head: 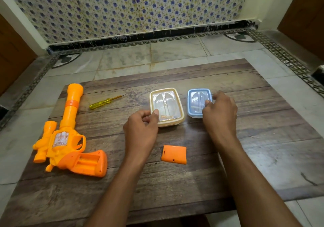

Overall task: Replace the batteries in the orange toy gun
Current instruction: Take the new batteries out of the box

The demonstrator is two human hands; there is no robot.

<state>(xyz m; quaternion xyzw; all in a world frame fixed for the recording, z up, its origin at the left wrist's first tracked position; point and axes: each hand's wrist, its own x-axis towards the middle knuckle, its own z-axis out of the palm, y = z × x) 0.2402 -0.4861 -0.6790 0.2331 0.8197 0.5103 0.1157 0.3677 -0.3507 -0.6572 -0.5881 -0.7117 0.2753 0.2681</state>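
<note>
Gun [61, 139] lies flat on the table [175, 191], well off to the left of both sets of fingers. It is nearer the L hand [140, 128], and the R hand [220, 112] is farthest. Long axis runs away from the person: barrel far, grip near and angled toward the L fingers. Battery bay [87, 162] in the grip faces up, uncovered, and looks empty as far as I can tell. Its cover [174, 155] lies loose on the near side of the fingers, approx. between the two wrists, w/ a tiny screw [156, 163] just left of it.

L hand grips the near-left corner of the cream box [168, 104]: thumb on the lid rim, other fingers curled at the side. R hand grasps the blue box [197, 100], fingers curled over its right edge, thumb on the lid. Boxes sit side by side, close but apart, lids on. Contents are blurred through the clear lids — can't tell which holds fresh cells.

Screwdriver [103, 102] lies beyond and left of the L fingers, between them and the barrel.

Judgement: old cells prob. out, and the step in hand is opening a box. New cells must then go left and nearward to the bay — L hand is best placed to steady the grip.
</note>
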